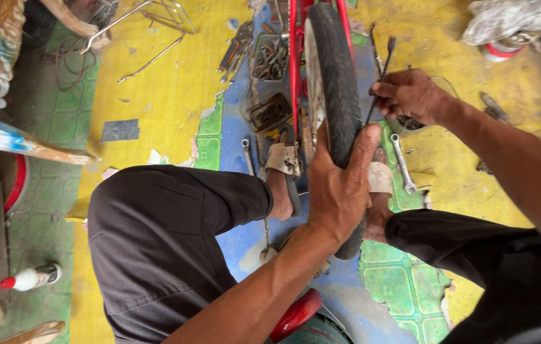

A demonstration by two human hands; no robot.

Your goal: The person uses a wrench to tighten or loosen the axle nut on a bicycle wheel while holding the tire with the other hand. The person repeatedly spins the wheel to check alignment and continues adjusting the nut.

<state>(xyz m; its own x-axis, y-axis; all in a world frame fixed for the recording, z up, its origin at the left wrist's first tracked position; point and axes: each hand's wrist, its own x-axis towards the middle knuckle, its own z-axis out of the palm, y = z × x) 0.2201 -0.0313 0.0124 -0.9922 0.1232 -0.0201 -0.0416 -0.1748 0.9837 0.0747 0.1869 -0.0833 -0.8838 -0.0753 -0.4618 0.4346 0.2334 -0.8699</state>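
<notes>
Fingers of my left hand are wrapped over the black tyre, palm on the tread and thumb down the left sidewall, so that hand is closed on the wheel. My right hand sits just to the right of the tyre and a little farther out, its fingers pinched shut around a thin dark tool (a slim screwdriver or lever, I cannot tell which).

That tool is the thing to watch: its long axis runs on a slant from the far right, above the knuckles, down toward the near left, and its lower end disappears at the tyre's right edge just beyond my left fingertips. So the tip lies between the two hands, with the left hand nearer to the spot where it meets the rubber.

The wheel stands upright in a red frame, its length running from far to near between my two sandalled feet. A silver wrench lies on the yellow and green floor just right of the wheel, below the right hand. Farther off, left of the wheel, sits a small tray of bits with pliers beside it.
</notes>
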